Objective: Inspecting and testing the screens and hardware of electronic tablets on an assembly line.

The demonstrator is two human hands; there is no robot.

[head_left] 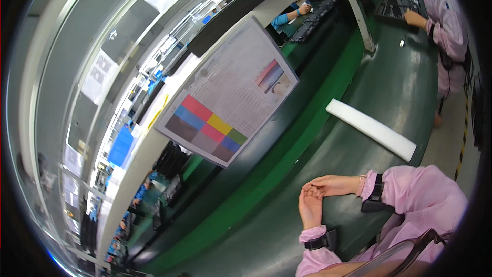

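My left hand (310, 209) and my right hand (335, 185) meet at the fingertips over the dark green work surface (287, 184). The fingers of both are curled together, and no object shows in either hand. Each wrist wears a black strap with a dark block, below pink sleeves. Beyond my right hand lies a long white foam-like strip (371, 129), slanting across the surface and apart from both hands.
A sheet with text and coloured blocks (228, 92) hangs from a white frame at left centre. At the far right a person in pink (448, 25) handles a black tray-like part (397, 7). Workers in blue sleeves (282, 19) sit beyond the frame.
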